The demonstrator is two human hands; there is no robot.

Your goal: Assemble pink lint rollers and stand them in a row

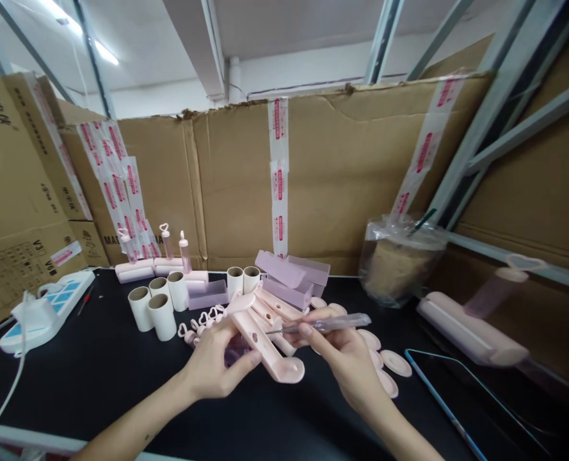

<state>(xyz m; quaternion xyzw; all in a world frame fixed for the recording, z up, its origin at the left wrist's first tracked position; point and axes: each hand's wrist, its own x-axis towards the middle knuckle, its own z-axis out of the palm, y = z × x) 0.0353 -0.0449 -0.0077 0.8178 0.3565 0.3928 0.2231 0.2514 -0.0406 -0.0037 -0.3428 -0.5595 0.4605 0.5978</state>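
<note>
My left hand (221, 362) is closed on a pale pink plastic housing (269, 352), a long trough with a rounded end and a small hole in its floor. In my right hand (344, 355) is a screwdriver (339, 322) with a translucent purple handle; its thin shaft points left, its tip by the hole in the housing. Behind the housing lie more pink housings (279, 310), and to their left several heart-topped pink pieces (212, 315). Pink oval discs (395, 363) are spread beside and behind my right hand.
White cardboard tubes (162, 317) stand left of centre, with lilac trays (291, 282) behind. Assembled pink pieces (169, 266) line the back left; another (473, 326) stands right. A bagged drink cup (399, 262), a blue-edged tablet (480, 403) and a power strip (48, 314) flank the black table.
</note>
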